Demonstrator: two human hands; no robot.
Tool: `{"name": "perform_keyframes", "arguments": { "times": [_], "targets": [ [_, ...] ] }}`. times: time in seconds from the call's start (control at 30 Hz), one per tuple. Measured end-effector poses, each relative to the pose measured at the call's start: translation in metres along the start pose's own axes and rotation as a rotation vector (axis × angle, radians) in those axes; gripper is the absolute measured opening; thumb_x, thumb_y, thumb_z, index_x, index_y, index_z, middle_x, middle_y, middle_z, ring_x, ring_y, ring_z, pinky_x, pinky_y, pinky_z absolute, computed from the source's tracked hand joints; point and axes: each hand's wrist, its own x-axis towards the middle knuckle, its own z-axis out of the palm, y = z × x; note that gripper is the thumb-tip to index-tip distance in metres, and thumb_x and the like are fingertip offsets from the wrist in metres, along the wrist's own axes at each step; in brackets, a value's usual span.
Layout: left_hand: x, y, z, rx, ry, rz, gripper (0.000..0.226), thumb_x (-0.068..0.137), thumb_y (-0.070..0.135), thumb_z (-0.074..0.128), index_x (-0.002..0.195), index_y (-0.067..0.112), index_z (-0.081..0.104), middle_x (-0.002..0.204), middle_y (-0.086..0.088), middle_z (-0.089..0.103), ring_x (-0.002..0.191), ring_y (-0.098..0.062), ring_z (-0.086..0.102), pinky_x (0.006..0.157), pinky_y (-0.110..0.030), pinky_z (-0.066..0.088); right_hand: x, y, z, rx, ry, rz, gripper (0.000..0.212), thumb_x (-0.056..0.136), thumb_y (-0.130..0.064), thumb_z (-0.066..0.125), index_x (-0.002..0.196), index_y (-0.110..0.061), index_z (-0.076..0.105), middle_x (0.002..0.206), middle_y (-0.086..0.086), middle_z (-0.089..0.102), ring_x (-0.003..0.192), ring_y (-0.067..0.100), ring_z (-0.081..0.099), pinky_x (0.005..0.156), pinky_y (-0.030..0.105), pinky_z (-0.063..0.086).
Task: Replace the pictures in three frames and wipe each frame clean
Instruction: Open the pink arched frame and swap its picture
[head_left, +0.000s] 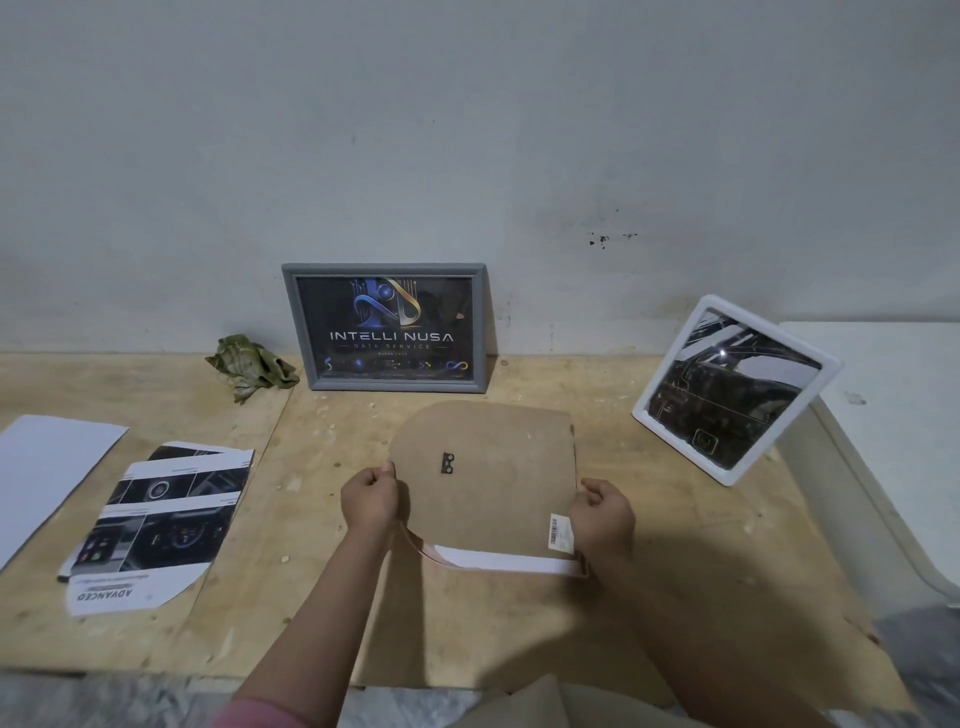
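Plywood bench (322, 587) against a pale wall; at its middle the left hand (369, 499) and right hand (602, 512) each pinch a side edge of a brown backing board (493, 483) lying over a pink frame (423, 552). Board looks light, thin and stiff but bendable, so side edges are the sensible hold, and any glass under it is likely fragile. Grey frame (385, 326) leans on the wall behind, white frame (732, 389) right, green cloth (253, 364) and loose prints (161, 514) left, none blocking.

Plywood worktop (363, 587) dotted with pale specks, set against a grey-white wall (467, 130) marked by dark spots. White surface (883, 415) just beside, right. Mottled floor (104, 701), perhaps, along the near edge.
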Motion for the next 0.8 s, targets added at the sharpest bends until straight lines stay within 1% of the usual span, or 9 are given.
{"name": "perform_keyframes", "arguments": {
  "times": [0.1,0.17,0.27,0.33,0.4,0.47,0.6,0.7,0.8],
  "targets": [
    [-0.004,0.008,0.005,-0.048,-0.045,-0.015,0.033,0.09,0.023,0.059,0.061,0.008,0.056,0.068,-0.012,0.052,0.066,-0.022,0.045,0.064,-0.031,0.038,0.006,-0.006,-0.003,0.042,-0.006,-0.009,0.021,0.088,-0.016,0.054,0.103,-0.015,0.068,0.089,0.004,0.071,0.09,0.027,0.065,0.085,0.034,0.05],
    [-0.012,0.015,0.012,-0.099,-0.106,-0.006,0.026,0.089,0.019,0.061,0.065,0.009,0.062,0.071,-0.011,0.059,0.069,-0.023,0.05,0.067,-0.032,0.043,0.008,-0.007,-0.011,0.057,0.022,-0.01,0.021,0.089,-0.015,0.053,0.105,-0.015,0.066,0.087,0.002,0.07,0.09,0.027,0.065,0.084,0.036,0.051],
    [-0.035,0.025,0.024,-0.108,-0.223,0.014,0.005,0.089,0.011,0.063,0.087,0.009,0.066,0.08,-0.011,0.063,0.07,-0.022,0.056,0.065,-0.032,0.05,0.01,-0.005,-0.031,0.035,0.136,0.028,0.025,0.091,-0.008,0.05,0.11,-0.006,0.065,0.103,0.012,0.068,0.098,0.032,0.061,0.085,0.03,0.043],
    [-0.051,0.029,0.032,-0.093,-0.322,0.027,0.004,0.088,0.008,0.064,0.091,0.009,0.066,0.077,-0.01,0.063,0.065,-0.019,0.057,0.059,-0.029,0.051,0.007,-0.002,-0.05,0.032,0.22,0.079,0.028,0.091,-0.003,0.046,0.113,-0.002,0.064,0.111,0.015,0.065,0.103,0.034,0.058,0.088,0.03,0.042],
    [-0.064,0.029,0.04,-0.032,-0.426,0.025,0.005,0.086,0.005,0.063,0.089,0.008,0.065,0.072,-0.009,0.063,0.061,-0.02,0.058,0.057,-0.028,0.049,0.005,0.008,-0.069,0.024,0.294,0.119,0.029,0.091,-0.003,0.046,0.113,-0.002,0.064,0.113,0.018,0.064,0.101,0.037,0.058,0.091,0.037,0.048],
    [-0.077,0.023,0.052,0.063,-0.528,0.025,0.007,0.083,0.002,0.063,0.081,0.008,0.065,0.073,-0.012,0.065,0.064,-0.023,0.059,0.061,-0.03,0.05,0.0,0.02,-0.093,-0.009,0.356,0.136,0.028,0.09,-0.004,0.045,0.11,-0.003,0.064,0.108,0.019,0.064,0.096,0.038,0.059,0.086,0.042,0.052],
    [-0.109,0.006,0.072,0.249,-0.646,0.134,0.01,0.077,0.002,0.066,0.068,0.006,0.068,0.078,-0.01,0.069,0.075,-0.026,0.065,0.072,-0.037,0.057,-0.01,0.042,-0.138,-0.092,0.402,0.173,0.027,0.085,-0.001,0.047,0.104,-0.001,0.065,0.099,0.017,0.065,0.098,0.037,0.058,0.082,0.034,0.045],
    [-0.134,-0.004,0.084,0.361,-0.737,0.216,0.014,0.074,-0.002,0.062,0.061,0.003,0.062,0.065,-0.006,0.061,0.066,-0.023,0.062,0.06,-0.035,0.057,-0.013,0.051,-0.164,-0.13,0.41,0.25,0.032,0.083,-0.004,0.05,0.114,-0.002,0.06,0.106,0.016,0.063,0.1,0.034,0.057,0.088,0.035,0.045],
    [-0.151,-0.016,0.096,0.44,-0.786,0.31,0.021,0.072,-0.001,0.057,0.054,0.007,0.051,0.062,-0.011,0.052,0.066,-0.029,0.057,0.059,-0.036,0.051,-0.012,0.059,-0.183,-0.199,0.374,0.2,0.029,0.081,-0.004,0.052,0.108,0.004,0.061,0.099,0.022,0.064,0.09,0.036,0.059,0.079,0.034,0.045]
  ]
}}
